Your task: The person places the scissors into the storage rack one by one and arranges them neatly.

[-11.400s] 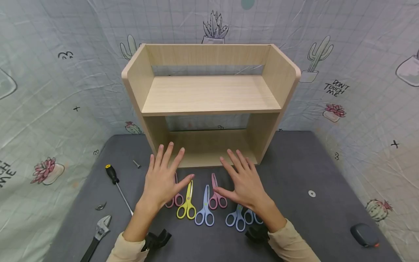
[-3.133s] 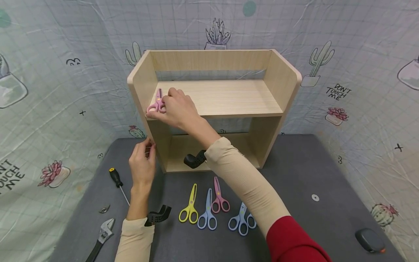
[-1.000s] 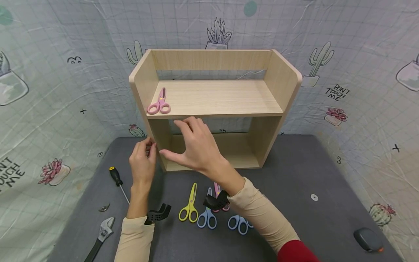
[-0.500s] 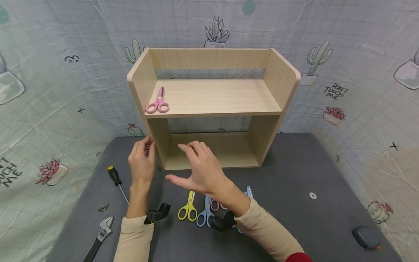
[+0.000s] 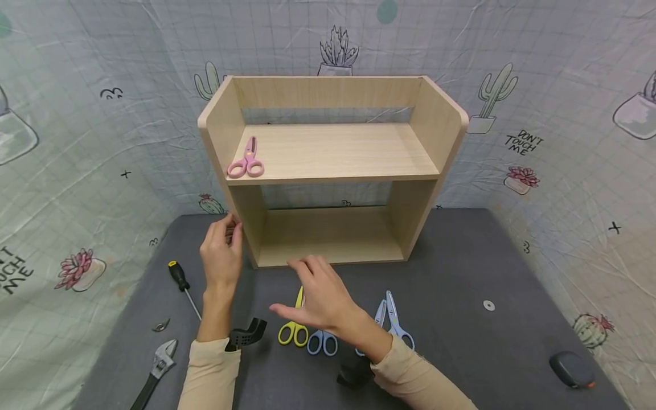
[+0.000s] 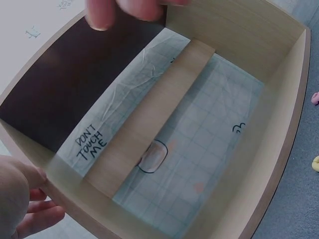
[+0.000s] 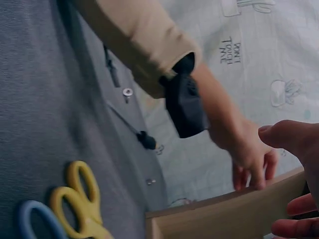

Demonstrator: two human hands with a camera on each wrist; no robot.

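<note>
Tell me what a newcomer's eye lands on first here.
The pale wooden two-tier shelf standing at the back of the grey table, with pink scissors alone on its upper board. In front, the right hand hovers over the yellow scissors, while the left hand holds the shelf's left side.

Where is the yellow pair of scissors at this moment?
In the head view, the yellow scissors lie on the grey table, just left of a blue pair, partly under the right hand.

One pair of scissors (image 5: pixel 246 161) lies on the shelf (image 5: pixel 338 171); others (image 5: pixel 307 336) lie before it.
</note>
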